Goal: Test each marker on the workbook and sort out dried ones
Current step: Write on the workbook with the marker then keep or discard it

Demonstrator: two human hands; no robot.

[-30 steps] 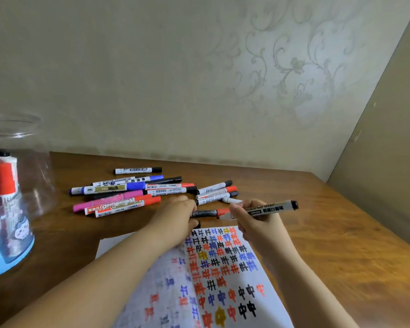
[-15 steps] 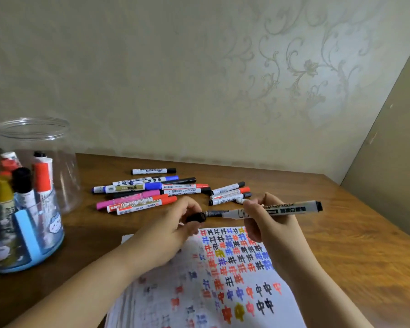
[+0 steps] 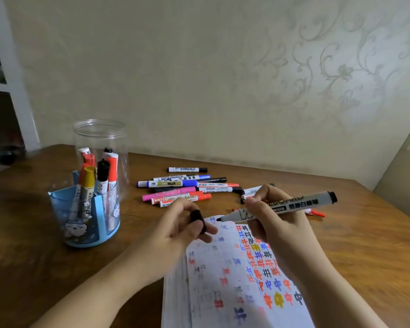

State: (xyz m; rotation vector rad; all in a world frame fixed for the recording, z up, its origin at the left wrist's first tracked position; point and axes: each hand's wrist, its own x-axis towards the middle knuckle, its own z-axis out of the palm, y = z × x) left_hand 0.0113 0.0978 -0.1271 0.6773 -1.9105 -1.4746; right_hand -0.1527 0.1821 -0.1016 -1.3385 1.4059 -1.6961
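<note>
My right hand point(image 3: 273, 217) grips a grey-white whiteboard marker point(image 3: 301, 202) with its black tip bare, pointing left just above the top edge of the workbook point(image 3: 225, 275). My left hand point(image 3: 182, 224) pinches the marker's black cap point(image 3: 197, 220) a short way left of the tip, over the workbook's upper left corner. The open page carries rows of black, blue, red and yellow test characters. A loose pile of markers point(image 3: 182, 188) in pink, red, blue and black lies on the table behind my hands.
A blue pen holder point(image 3: 85, 214) with several capped markers stands at the left. Behind it is a clear plastic jar point(image 3: 101, 140). A red marker point(image 3: 316, 213) lies right of my right hand. The wooden table point(image 3: 365, 245) meets a wall at the back and a panel at the right.
The cap has come off the marker and stays in my left hand, now apart from the tip. My view has swung left, bringing the holder and jar further into frame.
</note>
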